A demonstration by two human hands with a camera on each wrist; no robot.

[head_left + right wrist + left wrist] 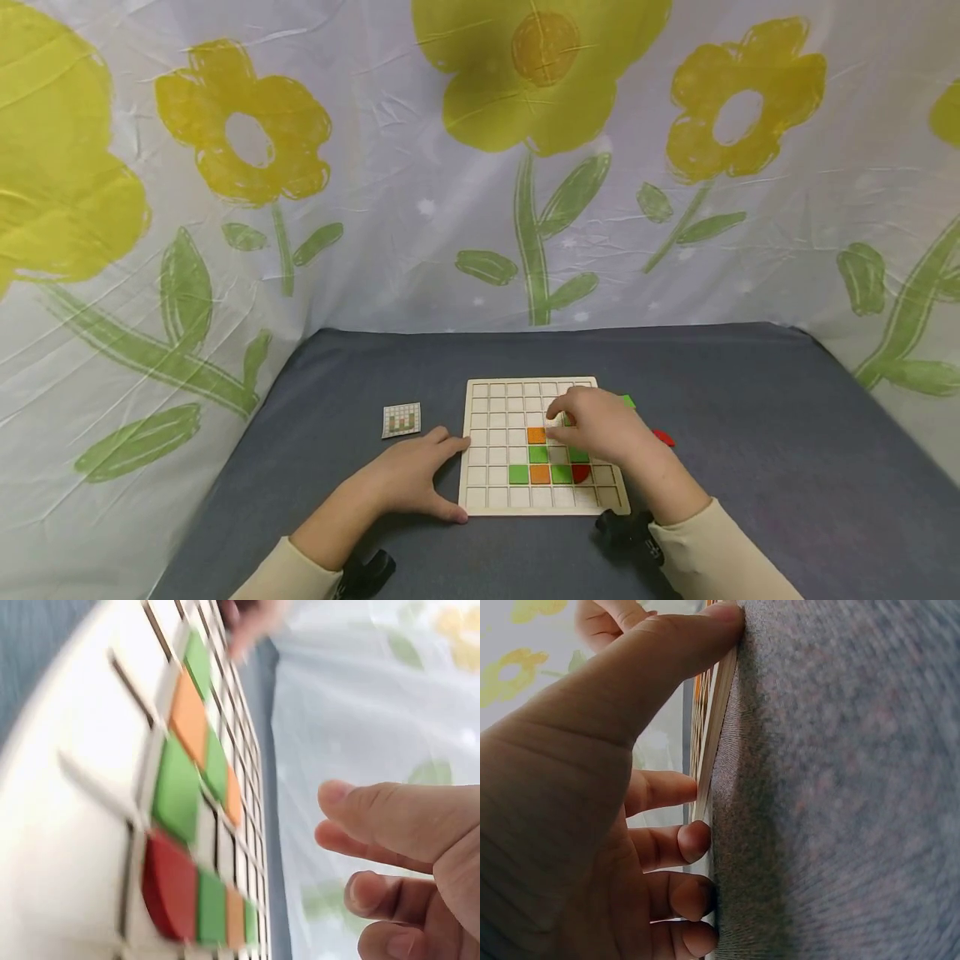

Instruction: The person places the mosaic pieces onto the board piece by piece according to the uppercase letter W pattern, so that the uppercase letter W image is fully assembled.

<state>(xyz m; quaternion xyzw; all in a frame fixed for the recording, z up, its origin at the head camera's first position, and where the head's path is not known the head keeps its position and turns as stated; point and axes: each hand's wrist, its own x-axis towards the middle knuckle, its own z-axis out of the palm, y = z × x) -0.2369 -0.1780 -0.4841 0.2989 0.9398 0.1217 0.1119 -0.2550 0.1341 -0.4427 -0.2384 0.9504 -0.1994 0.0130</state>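
Note:
A pale wooden grid board (489, 456) lies on the dark cloth, with square green tiles (518, 474), orange tiles (540, 474) and a round-edged red tile (581, 472) in its cells. Against the board's left edge, my left hand (412, 475) spreads its thumb and index finger, both touching the rim. My right hand (603, 423) hovers over the board's right part, hiding some cells. In the right wrist view the thumb and fingers of that hand (405, 855) are apart, with no tile between them.
A small card (401, 420) with a printed grid pattern lies left of the board. To the right are a green piece (628, 402) and a red piece (663, 437) on the cloth (765, 467). A flowered curtain (390, 167) hangs behind.

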